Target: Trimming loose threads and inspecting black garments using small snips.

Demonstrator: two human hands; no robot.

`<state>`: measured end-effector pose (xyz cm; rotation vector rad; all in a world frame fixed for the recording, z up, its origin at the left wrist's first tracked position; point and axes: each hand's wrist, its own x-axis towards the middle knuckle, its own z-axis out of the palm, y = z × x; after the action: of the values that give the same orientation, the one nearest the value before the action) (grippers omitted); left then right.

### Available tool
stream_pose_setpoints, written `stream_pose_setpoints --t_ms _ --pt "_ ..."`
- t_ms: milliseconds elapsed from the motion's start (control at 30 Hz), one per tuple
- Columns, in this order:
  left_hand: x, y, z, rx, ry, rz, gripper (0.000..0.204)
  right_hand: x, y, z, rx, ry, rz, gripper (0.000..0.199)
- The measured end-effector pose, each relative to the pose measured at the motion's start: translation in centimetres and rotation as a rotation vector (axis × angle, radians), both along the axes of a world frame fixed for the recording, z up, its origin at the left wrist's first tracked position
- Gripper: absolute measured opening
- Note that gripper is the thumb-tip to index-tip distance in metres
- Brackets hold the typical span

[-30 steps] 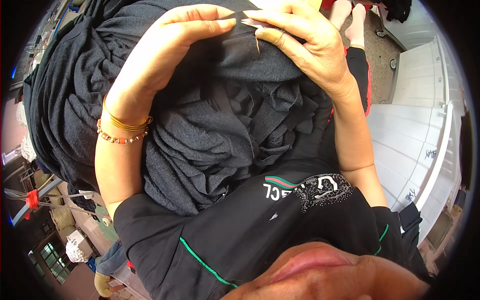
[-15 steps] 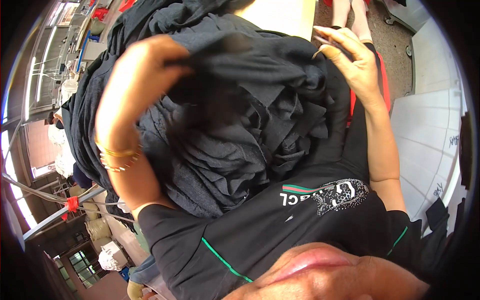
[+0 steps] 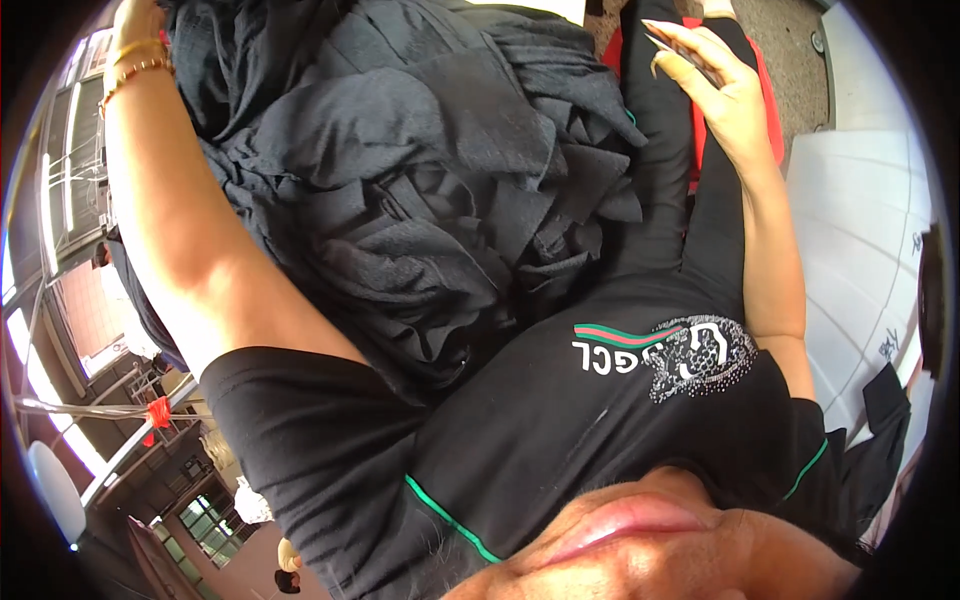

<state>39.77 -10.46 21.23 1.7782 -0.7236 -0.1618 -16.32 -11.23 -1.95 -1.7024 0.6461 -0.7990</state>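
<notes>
A large heap of dark grey-black fabric (image 3: 350, 130) lies before me and over my lap, in loose folds with cut edges showing on its right side. My left hand (image 3: 138, 22) is stretched far out to the upper left, beside the heap's far left edge. Its fingers are cut off by the picture's rim, so their grip is hidden. To the right of the heap, my right hand (image 3: 722, 85) is raised above my leg, apart from the fabric. Between its thumb and fingers sits a slim dark metal tool (image 3: 690, 58), mostly covered by the fingers.
Red material (image 3: 770, 100) shows beside my legs, at seat height. White panels (image 3: 850, 200) stand along the right, with dark cloth pieces (image 3: 885, 410) near them. A metal rail with a red tie (image 3: 158, 412) runs at the left. A pale surface (image 3: 540, 8) lies beyond the heap.
My left hand has moved from over the middle of the heap to the far upper left. The fabric it was lifting now lies lower. My right hand stays nearly in place with the tool.
</notes>
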Motion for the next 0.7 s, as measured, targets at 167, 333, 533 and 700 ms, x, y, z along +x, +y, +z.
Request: stream_pose_setpoints --t_ms 167,333,533,700 --pt "-11.3 3.6 -4.4 0.551 -0.679 -0.457 0.047 5.3 -0.3 -4.8 -0.013 -1.002 0.458 0.035" --pt "-22.4 11.7 -4.1 1.177 -0.268 -0.99 0.036 4.9 5.6 3.3 0.176 0.009 0.38 0.045" --pt "-24.3 17.7 -3.2 0.745 -0.433 -0.855 0.021 4.1 6.7 4.1 0.216 -0.104 0.498 0.01" --pt "-22.7 23.3 -1.1 0.506 -0.201 -0.955 0.021 3.7 7.3 5.3 0.223 -0.256 0.745 0.013"
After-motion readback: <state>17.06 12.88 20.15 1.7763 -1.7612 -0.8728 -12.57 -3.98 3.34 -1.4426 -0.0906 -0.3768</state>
